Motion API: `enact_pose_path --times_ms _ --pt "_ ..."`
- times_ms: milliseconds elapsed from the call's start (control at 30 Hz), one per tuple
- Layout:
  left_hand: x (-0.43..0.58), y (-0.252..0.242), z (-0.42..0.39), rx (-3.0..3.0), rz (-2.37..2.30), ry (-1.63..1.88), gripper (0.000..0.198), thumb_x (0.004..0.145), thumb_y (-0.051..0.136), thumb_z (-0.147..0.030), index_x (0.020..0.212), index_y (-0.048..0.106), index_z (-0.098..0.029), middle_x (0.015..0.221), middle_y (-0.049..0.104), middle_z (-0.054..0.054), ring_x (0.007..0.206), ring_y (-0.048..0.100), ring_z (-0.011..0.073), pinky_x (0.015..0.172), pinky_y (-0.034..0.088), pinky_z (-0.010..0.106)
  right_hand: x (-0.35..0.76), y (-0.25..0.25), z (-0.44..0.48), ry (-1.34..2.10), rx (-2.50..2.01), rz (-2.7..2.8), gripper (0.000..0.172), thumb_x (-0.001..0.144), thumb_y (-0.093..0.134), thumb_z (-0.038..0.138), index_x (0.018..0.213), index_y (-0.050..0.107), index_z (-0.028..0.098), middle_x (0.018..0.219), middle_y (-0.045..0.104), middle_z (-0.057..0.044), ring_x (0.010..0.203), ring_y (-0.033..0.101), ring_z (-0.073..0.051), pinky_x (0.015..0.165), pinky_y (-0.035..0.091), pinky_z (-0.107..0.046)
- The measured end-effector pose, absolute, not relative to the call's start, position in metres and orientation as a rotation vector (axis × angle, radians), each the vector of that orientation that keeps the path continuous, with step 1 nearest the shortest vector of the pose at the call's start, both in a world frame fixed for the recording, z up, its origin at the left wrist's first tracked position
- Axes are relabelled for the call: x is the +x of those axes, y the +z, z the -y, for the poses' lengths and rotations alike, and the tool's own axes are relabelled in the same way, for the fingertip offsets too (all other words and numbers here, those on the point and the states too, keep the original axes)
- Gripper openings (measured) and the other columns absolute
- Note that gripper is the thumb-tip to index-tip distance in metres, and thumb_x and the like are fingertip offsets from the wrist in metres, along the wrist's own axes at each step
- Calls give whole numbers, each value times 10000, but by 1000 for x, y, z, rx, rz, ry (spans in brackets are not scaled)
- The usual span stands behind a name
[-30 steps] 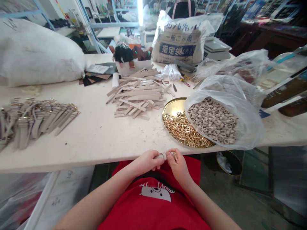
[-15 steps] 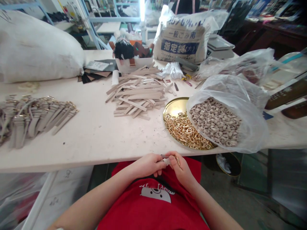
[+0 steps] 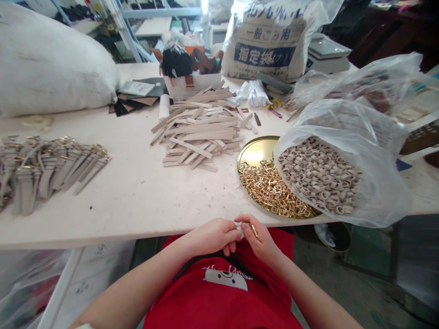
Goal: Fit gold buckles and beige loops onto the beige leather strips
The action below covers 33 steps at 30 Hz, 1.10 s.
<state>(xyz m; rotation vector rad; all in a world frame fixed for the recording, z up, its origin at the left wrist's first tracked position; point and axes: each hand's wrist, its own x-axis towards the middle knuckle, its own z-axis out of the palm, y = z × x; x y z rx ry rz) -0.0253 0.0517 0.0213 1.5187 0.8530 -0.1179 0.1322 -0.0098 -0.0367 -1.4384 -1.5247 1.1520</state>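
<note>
Just past the front edge of the table, my left hand (image 3: 217,235) and my right hand (image 3: 261,240) meet at the fingertips. A small pale strap piece (image 3: 240,231) shows between them, pinched by my left fingers; most of it is hidden. A gold buckle (image 3: 254,230) pokes out between the thumb and fingers of my right hand, which is closed around it. Nearest on the table are many gold buckles (image 3: 274,189) on a round gold tray (image 3: 255,148). Overlapping the tray, an open clear plastic bag (image 3: 380,192) holds many small beige loops (image 3: 320,176).
Loose beige strips (image 3: 206,132) are heaped mid-table (image 3: 137,201). Straps with gold buckles (image 3: 51,167) lie at left, in front of a big white sack (image 3: 55,64). Behind stand a filled box (image 3: 188,87), a printed bag (image 3: 267,45) and a scale (image 3: 327,52).
My hands stay together at the table edge, with small finger shifts; less of the pale strap piece shows. The view has moved slightly, so the tray and bag appear farther right.
</note>
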Motion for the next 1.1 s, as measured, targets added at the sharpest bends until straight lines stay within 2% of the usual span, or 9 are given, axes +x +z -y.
enact_pose_path --times_ms 300,433,533,600,700,833,967,1100 --pt "-25 18 -64 1630 -851 -97 408 856 285 -410 655 532 -154 596 576 2 492 512 92 514 378 197 119 -42 0 1186 -1423 1396 290 888 337 376 1032 509 192 764 580 -22 632 535 -133 597 438 -254" --pt "-30 9 -76 1818 -968 -90 394 852 310 -396 688 573 -153 596 597 24 522 529 127 507 361 220 120 -51 -15 1168 -1399 1459 352 889 312 384 1131 453 170 633 534 8 569 516 -142 566 430 -265" --pt "-42 0 -94 2032 -1227 -136 322 818 406 -410 757 595 -156 684 630 58 634 571 181 565 377 249 126 -59 -26 911 -1541 1512 414 864 368 389 1192 416 141 596 506 24 540 496 -148 551 415 -273" --pt "-49 -5 -110 2105 -1356 -146 336 800 439 -453 813 600 -158 749 641 81 715 584 215 622 393 274 129 -64 -32 778 -1643 1586 376 844 417 373 1138 477 147 592 519 18 548 508 -155 557 411 -276" --pt "-57 -4 -141 2236 -1525 -16 381 792 443 -515 856 607 -177 869 640 91 844 577 221 738 396 286 129 -73 -34 707 -1662 1676 273 842 428 337 1012 565 172 632 584 -15 595 557 -176 579 425 -286" --pt "-65 0 -189 2291 -1885 183 272 849 416 -335 977 572 -153 1048 586 137 1009 514 244 853 353 340 128 -81 -31 620 -1613 1656 225 847 419 294 947 585 179 795 656 -64 724 606 -199 664 459 -309" --pt "-78 3 -205 2284 -2010 215 181 805 477 -248 892 583 -130 930 617 140 919 552 258 778 387 340 128 -84 -30 612 -1563 1661 207 849 412 263 928 586 184 858 664 -72 791 609 -200 722 460 -320" --pt "-87 25 -173 2357 -1981 320 241 863 361 -285 897 566 -163 929 618 101 838 574 211 726 404 297 128 -81 -31 637 -1549 1606 206 838 422 257 919 594 178 850 661 -72 793 603 -203 733 449 -325"
